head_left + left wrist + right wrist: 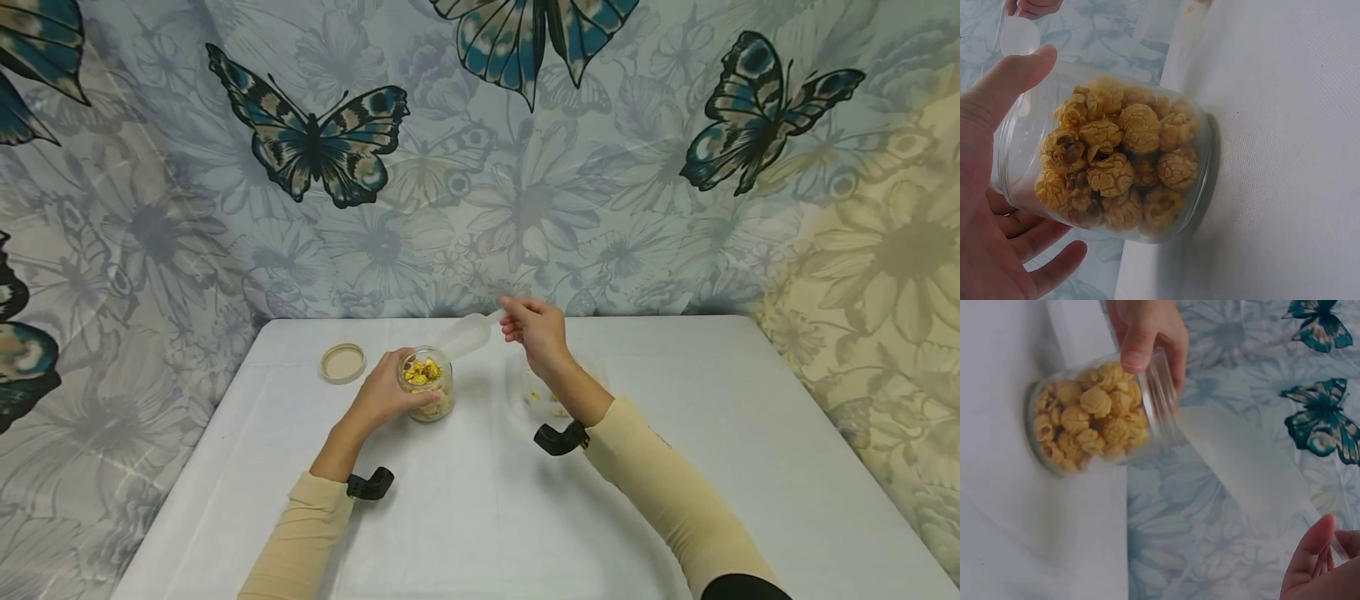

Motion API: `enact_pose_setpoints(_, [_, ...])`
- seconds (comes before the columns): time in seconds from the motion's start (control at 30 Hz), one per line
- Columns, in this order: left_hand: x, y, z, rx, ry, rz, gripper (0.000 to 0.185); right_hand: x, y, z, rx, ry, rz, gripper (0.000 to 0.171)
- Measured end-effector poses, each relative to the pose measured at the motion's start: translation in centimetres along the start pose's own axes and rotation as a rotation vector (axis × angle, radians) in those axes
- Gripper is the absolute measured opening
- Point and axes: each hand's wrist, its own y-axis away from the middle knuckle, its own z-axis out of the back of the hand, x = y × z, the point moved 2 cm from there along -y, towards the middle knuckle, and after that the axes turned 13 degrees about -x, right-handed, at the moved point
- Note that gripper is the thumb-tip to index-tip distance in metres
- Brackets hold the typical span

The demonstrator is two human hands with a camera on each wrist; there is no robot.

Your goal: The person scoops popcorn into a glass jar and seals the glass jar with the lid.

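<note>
On the white table stands a clear glass jar (442,407) with caramel popcorn (422,372) inside. My left hand (384,395) holds the jar around its side, thumb in front; in the left wrist view its thumb (1029,65) lies along the glass near the mouth. My right hand (538,333) pinches the thin handle of a translucent plastic scoop (465,335), raised to the right of the jar. In the right wrist view the scoop's front edge slants down to the jar's rim, and no popcorn shows in its bowl.
A round lid (342,364) lies left of the jar. Behind my right forearm sits a clear plastic container (517,387) with some popcorn bits in it, partly hidden. The table (450,517) ends at a butterfly-patterned cloth backdrop (525,208).
</note>
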Motion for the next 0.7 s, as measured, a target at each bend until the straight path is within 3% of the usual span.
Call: enact_pose_setpoints(0.7, [0.7, 0.0, -0.5, -0.028, 0.046, 0.012, 0.095, 0.1, 0.4, 1.2, -0.043, 0.020, -0.034, 0.020])
